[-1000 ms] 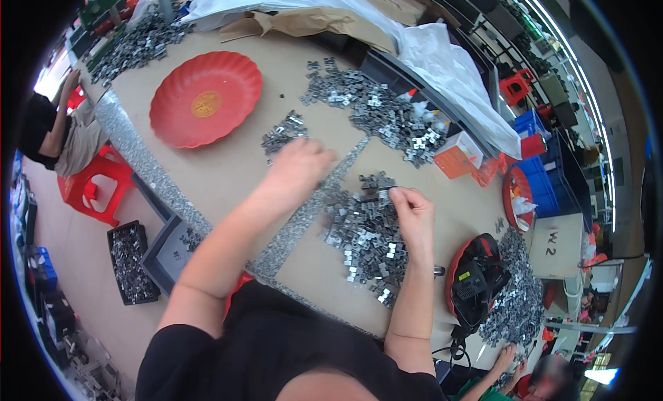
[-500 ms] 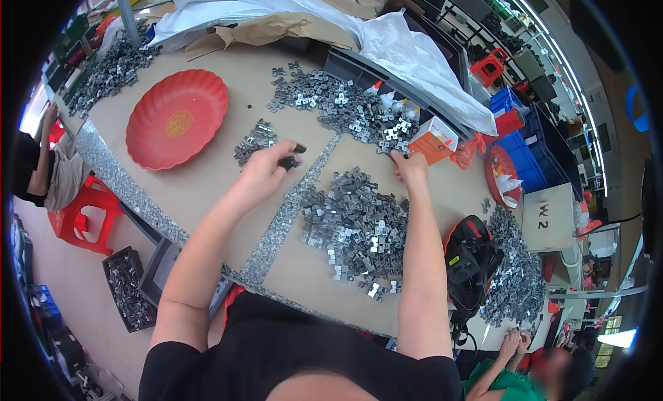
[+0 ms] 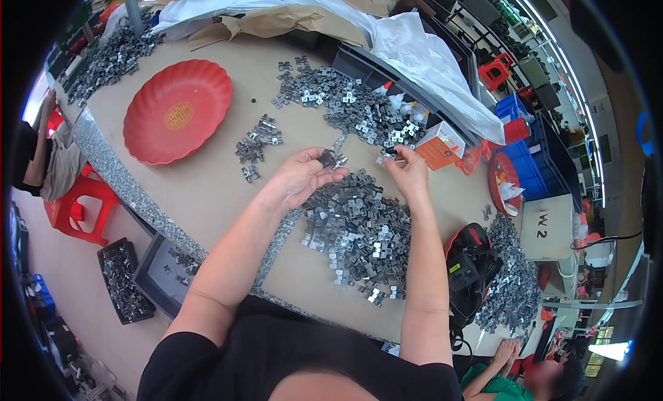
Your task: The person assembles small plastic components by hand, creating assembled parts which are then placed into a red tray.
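Observation:
My left hand [image 3: 293, 181] is turned partly palm up over the middle of the table. Its fingers are closed round a few small metal clips [image 3: 338, 161], and a dark covering shows on a fingertip. Just to the right, my right hand [image 3: 411, 177] pinches one small metal clip [image 3: 387, 157]; a gap separates the two hands. Nearer to me lies a large heap of the same grey and silver clips [image 3: 359, 225]. Another heap [image 3: 359, 111] spreads beyond my hands, and a small scattered group [image 3: 257, 142] lies to the left.
A red scalloped dish [image 3: 178, 114] sits at the left. Beyond the right hand stand an orange and white box [image 3: 439, 145], small bottles [image 3: 395, 101] and a grey tray [image 3: 359, 63]. A black bag [image 3: 472, 270] lies right, beside another heap [image 3: 511, 284]. A co-worker in green [image 3: 497, 384] sits lower right.
My left hand has moved right, away from the small group, and turned its palm up. My right hand has drawn slightly back from the far heap with a clip. The view shifted a little.

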### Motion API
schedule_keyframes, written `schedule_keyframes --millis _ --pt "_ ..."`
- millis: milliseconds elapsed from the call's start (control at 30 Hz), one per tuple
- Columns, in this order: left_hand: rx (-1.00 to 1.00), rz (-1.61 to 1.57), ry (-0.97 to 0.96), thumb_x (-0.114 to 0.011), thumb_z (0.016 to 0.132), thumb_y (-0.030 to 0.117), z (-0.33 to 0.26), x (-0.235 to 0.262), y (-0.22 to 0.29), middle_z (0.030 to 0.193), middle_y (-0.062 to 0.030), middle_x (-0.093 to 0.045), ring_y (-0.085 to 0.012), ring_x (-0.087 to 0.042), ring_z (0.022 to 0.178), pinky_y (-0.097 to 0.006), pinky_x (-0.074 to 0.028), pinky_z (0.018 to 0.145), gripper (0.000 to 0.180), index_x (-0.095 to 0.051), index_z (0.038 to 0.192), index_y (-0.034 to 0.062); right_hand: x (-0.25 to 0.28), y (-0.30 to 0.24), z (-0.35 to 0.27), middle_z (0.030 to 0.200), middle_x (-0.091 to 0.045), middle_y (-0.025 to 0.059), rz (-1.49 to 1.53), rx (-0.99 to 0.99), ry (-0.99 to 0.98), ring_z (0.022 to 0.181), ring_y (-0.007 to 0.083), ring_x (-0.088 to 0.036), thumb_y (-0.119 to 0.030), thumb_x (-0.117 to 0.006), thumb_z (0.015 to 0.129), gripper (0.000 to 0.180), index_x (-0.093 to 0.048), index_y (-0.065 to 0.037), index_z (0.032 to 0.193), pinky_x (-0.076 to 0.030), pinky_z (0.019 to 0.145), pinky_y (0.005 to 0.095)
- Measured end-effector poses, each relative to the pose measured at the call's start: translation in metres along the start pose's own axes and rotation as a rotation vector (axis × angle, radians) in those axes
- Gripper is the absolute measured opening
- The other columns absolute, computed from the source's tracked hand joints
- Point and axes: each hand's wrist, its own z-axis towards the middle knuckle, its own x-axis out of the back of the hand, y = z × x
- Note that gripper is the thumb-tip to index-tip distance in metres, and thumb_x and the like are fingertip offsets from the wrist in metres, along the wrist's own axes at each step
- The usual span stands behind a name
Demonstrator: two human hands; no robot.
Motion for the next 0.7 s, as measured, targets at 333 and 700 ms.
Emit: schedule_keyframes --millis 333,700 --pt "-0.03 -0.022 0.057 -0.049 0.08 0.002 -0.004 0.002 -0.006 0.085 -0.0125 -0.056 -0.0204 -0.057 0.078 -0.027 -0.047 0.065 0.012 -0.047 0.091 -0.0018 -0.03 -0.085 -0.047 0.077 -0.055 0.0079 0.822 -0.193 -0.131 0.06 0.0131 -0.056 -0.002 -0.054 0.076 0.024 -0.044 0.001 0.097 -0.047 0.046 0.0213" --pt "-0.054 -0.079 0.042 -0.054 0.078 0.006 -0.008 0.002 -0.007 0.076 -0.0064 -0.056 -0.0135 -0.054 0.069 -0.023 -0.042 0.06 0.008 -0.051 0.085 0.0015 -0.035 -0.091 -0.071 0.075 -0.058 0.0062 0.547 -0.082 -0.028 0.059 0.008 -0.055 -0.007 -0.057 0.077 0.018 -0.047 0.0 0.09 -0.04 0.044 0.0167"
